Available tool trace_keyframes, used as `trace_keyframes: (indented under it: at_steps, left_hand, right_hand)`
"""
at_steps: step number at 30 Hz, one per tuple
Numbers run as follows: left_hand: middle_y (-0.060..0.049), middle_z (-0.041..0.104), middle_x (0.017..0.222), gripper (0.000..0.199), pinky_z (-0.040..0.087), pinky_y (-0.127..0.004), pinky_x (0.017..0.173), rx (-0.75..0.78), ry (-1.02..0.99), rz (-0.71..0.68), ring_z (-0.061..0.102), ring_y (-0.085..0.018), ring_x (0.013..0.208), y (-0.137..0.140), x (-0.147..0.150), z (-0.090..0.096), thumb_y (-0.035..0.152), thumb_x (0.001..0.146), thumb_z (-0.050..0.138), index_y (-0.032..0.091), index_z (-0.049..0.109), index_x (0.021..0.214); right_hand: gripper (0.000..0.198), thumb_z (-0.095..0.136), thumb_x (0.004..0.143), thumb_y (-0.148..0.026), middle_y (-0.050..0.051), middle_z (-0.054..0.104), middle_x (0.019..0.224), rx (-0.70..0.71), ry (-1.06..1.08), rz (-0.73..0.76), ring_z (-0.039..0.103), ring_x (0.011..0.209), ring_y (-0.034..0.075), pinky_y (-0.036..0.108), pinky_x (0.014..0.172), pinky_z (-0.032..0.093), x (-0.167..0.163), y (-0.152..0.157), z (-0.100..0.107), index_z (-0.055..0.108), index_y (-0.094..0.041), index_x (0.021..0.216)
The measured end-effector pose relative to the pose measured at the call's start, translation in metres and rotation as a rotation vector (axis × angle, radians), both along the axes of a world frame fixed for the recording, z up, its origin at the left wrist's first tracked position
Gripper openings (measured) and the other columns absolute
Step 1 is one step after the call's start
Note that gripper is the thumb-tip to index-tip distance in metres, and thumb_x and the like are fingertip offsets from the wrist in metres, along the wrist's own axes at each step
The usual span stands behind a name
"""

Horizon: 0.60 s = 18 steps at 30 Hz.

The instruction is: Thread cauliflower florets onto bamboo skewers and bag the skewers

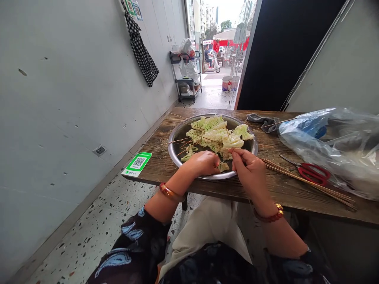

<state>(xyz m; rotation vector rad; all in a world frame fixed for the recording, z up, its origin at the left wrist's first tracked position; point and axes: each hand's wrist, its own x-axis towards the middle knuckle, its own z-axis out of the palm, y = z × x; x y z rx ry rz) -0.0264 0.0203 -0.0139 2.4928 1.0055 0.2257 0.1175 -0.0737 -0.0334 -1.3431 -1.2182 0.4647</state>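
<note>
A metal basin (175, 154) on the wooden table holds several cauliflower florets (214, 132), some of them on thin bamboo skewers (180, 141). My left hand (205, 162) reaches over the basin's near rim, its fingers curled against a small cauliflower floret (224, 167). My right hand (250, 165) is at the near right rim, thumb and forefinger pinched together beside the heap of florets. What sits in that pinch is too small to tell.
To the right lie a bundle of bamboo skewers (314, 183), red-handled scissors (314, 173) and a large clear plastic bag (334, 138). A grey cloth (265, 121) is behind the basin. A green QR-code card (137, 164) rests at the table's left end. A cart (186, 80) stands by the doorway.
</note>
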Motion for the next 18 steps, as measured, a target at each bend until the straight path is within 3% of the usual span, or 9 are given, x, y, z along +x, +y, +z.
trace_keyframes:
  at_steps: [7, 11, 14, 18]
  left_hand:
    - [0.004, 0.055, 0.049, 0.021, 0.031, -0.024, 0.051, -0.219, -0.11, -0.18, 0.046, -0.011, 0.048, 0.014, -0.002, -0.003, 0.003, 0.051, 0.065, 0.023, 0.068, 0.051]
    - [0.0, 0.06, 0.062, 0.017, 0.038, -0.024, 0.06, -0.075, -0.137, -0.152, 0.052, -0.012, 0.06, 0.013, -0.007, 0.0, 0.006, 0.058, 0.063, 0.021, 0.071, 0.059]
    - [-0.001, 0.059, 0.069, 0.01, 0.041, -0.024, 0.062, -0.032, -0.274, -0.07, 0.051, -0.012, 0.063, 0.011, -0.01, 0.004, 0.011, 0.064, 0.064, 0.019, 0.07, 0.066]
    - [0.002, 0.053, 0.064, 0.007, 0.045, -0.022, 0.055, -0.356, -0.607, 0.063, 0.05, -0.009, 0.056, 0.006, -0.015, 0.009, 0.023, 0.072, 0.065, 0.016, 0.064, 0.075]
  right_hand:
    - [0.028, 0.052, 0.09, -0.035, -0.003, 0.057, 0.057, 0.039, -0.026, 0.0, 0.05, 0.052, 0.011, 0.024, 0.054, 0.04, 0.0, 0.001, 0.001, 0.072, -0.017, 0.094]
    - [0.028, 0.051, 0.09, -0.035, -0.003, 0.057, 0.056, 0.031, -0.022, 0.005, 0.051, 0.053, 0.012, 0.024, 0.055, 0.04, 0.001, 0.0, 0.001, 0.072, -0.017, 0.092]
    - [0.028, 0.051, 0.09, -0.036, -0.003, 0.055, 0.055, 0.016, -0.004, 0.011, 0.05, 0.052, 0.012, 0.024, 0.055, 0.04, 0.001, 0.0, 0.002, 0.072, -0.017, 0.094]
    - [0.029, 0.052, 0.091, -0.039, -0.004, 0.054, 0.054, -0.009, 0.019, 0.029, 0.049, 0.051, 0.011, 0.023, 0.052, 0.038, 0.001, -0.001, 0.0, 0.072, -0.017, 0.096]
